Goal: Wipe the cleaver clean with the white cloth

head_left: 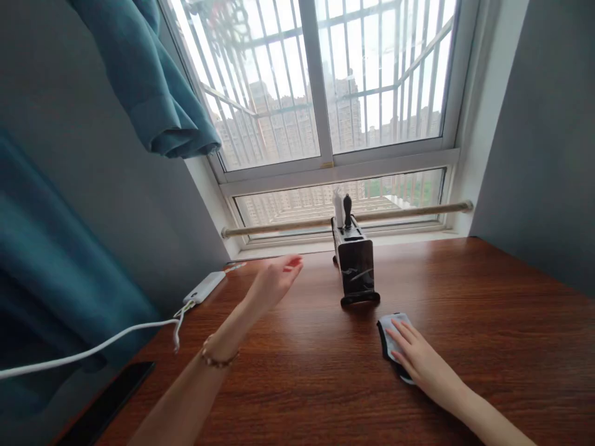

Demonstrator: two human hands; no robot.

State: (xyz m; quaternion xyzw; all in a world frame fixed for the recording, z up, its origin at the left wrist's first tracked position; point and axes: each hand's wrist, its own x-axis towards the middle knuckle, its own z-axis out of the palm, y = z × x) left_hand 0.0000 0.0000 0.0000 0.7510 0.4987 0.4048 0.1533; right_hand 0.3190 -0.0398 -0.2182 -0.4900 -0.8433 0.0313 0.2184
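Observation:
My right hand (413, 352) lies flat on a folded pale grey cloth with a dark edge (389, 323), on the brown wooden tabletop (297, 384). Its fingers are stretched over the cloth; the thumb is hard to see. Over the table's left half, my left hand (277, 277) hovers with loosely bent fingers and nothing visible in them. A beaded bracelet is on that wrist. Between and beyond both hands stands a glossy black knife holder (357, 266). A black handle (347, 209) and a white handle (338, 208) stick up from its top.
A white power strip (204, 287) with a white cable (111, 339) sits along the left table edge. Nearer to me is a flat black object (109, 402), perhaps a phone. Behind the table are a rail (409, 212) and a barred window. A blue curtain (162, 111) hangs left.

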